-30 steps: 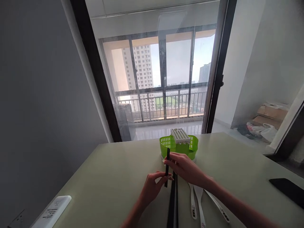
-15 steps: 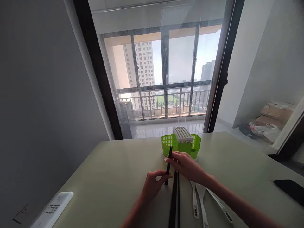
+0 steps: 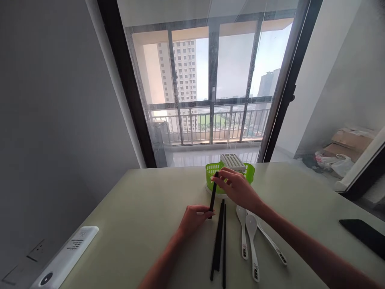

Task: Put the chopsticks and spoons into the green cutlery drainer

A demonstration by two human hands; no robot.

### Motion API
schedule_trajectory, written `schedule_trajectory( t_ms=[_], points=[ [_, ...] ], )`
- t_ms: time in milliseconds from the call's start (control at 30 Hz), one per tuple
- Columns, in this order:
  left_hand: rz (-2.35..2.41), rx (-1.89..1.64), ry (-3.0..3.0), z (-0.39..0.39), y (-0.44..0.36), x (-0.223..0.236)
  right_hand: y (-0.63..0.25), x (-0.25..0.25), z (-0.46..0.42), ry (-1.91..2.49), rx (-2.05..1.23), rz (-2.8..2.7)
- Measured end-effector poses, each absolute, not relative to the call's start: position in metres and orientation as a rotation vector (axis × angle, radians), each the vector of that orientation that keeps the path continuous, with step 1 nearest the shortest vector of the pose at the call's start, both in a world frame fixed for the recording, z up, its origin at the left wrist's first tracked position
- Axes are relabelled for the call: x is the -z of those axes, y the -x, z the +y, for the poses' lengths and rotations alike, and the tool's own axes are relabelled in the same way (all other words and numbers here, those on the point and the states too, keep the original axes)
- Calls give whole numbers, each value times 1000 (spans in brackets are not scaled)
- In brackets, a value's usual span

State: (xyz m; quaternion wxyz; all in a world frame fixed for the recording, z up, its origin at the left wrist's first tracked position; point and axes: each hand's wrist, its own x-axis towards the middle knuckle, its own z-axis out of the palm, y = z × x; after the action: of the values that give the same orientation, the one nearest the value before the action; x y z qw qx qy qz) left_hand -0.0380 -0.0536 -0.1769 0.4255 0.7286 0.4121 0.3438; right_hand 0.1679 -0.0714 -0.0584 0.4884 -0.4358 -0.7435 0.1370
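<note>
Both my hands hold one pair of black chopsticks (image 3: 213,192) upright over the pale green table (image 3: 135,224). My left hand (image 3: 194,218) pinches the lower end. My right hand (image 3: 237,189) pinches the top end, just in front of the green slotted cutlery basket (image 3: 212,170) with a white insert (image 3: 232,160). More black chopsticks (image 3: 219,241) lie flat on the table below my hands. Three white spoons (image 3: 249,237) lie to their right.
A white remote control (image 3: 64,259) lies at the table's left front corner. A black phone (image 3: 362,235) lies near the right edge. Behind the table a glass door opens on a balcony. Cardboard boxes and bags (image 3: 339,154) sit on the floor at right.
My right hand has slid up to the top of the held chopsticks, closer to the basket. The camera has tilted, showing more of the flat chopsticks and spoons.
</note>
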Motion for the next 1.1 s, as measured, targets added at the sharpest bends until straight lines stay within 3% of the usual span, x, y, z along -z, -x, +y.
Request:
schedule_trajectory(
  t_ms=[467, 1100],
  points=[
    [1202, -909, -1802, -45, 40, 191, -217, -29, -3, 1136, -35, -1575],
    [1214, -865, -1919, -54, 38, 186, -232, 41, 101, 1553, -269, -1810]
  ],
)
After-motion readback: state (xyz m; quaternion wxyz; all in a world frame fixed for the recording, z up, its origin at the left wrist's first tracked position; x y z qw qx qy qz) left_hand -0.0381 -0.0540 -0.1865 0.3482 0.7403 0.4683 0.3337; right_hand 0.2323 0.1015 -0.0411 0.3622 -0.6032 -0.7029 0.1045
